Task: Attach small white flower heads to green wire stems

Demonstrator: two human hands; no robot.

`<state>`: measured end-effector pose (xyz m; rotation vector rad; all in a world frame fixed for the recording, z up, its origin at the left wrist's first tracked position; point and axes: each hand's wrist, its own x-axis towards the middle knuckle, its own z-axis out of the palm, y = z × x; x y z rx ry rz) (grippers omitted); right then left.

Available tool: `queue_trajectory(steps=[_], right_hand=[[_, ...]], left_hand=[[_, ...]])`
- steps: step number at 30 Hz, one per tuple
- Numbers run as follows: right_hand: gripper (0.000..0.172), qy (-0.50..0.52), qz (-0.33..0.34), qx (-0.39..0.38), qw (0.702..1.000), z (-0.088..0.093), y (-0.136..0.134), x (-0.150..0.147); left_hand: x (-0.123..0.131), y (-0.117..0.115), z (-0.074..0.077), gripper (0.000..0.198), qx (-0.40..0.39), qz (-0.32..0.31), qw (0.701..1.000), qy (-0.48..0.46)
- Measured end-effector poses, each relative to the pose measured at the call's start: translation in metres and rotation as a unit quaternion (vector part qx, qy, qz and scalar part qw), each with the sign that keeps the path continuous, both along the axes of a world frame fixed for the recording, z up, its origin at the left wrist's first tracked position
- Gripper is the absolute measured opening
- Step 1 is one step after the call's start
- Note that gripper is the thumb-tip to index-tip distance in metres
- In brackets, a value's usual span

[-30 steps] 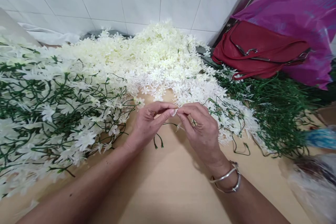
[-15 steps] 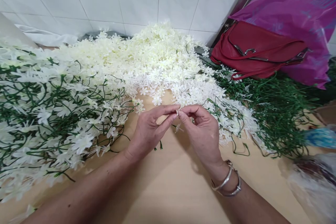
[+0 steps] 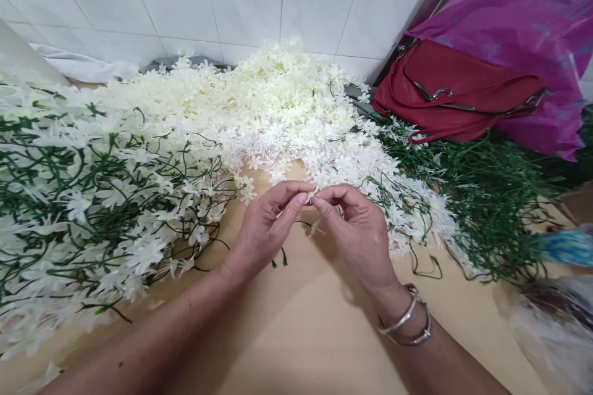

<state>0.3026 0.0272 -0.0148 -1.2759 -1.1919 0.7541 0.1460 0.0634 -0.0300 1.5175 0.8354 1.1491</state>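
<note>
Between my two hands, over the middle of the table, is a small white artificial flower (image 3: 311, 195). My left hand (image 3: 269, 222) pinches it from the left with thumb and forefinger. From the other side my right hand (image 3: 356, 228), with silver bracelets at the wrist, pinches it too, so fingertips hide most of it. Just below hangs or lies a green stem piece with a pale flower (image 3: 315, 228); I cannot tell whether it joins the held one. Past the fingertips lies a heap of loose white flower heads (image 3: 278, 99).
Stemmed white flowers (image 3: 111, 197) pile up on the left. Bare green stems (image 3: 491, 197) lie at the right, below a red handbag (image 3: 463, 89) and a purple plastic bag (image 3: 523, 24). A clear plastic bag (image 3: 551, 327) sits at the near right, and a tiled wall (image 3: 250, 0) stands behind.
Both hands stay close together and keep their pinch. The left fingertips have shifted slightly left, and more of the white flower shows between the hands.
</note>
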Motion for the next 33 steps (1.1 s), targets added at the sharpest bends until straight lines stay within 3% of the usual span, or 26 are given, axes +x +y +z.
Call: queue_trajectory(steps=[6,14,21,33], right_hand=[[0.015,0.086,0.062,-0.067,0.992,-0.001,0.004,0.007],[0.014,0.065,0.041,-0.020,0.997,-0.003,0.004,0.007],[0.006,-0.008,0.009,0.020,1.000,0.001,0.001,0.004],[0.013,-0.102,-0.034,0.057,0.993,0.005,-0.005,-0.003]], left_hand=[[0.000,0.009,-0.004,0.016,-0.076,-0.020,0.993,-0.089],[-0.005,0.017,-0.007,0.022,-0.115,0.001,0.985,-0.130],[-0.005,0.019,-0.015,0.027,-0.114,-0.011,0.987,-0.109],[0.001,0.008,-0.003,0.019,-0.084,-0.024,0.992,-0.088]])
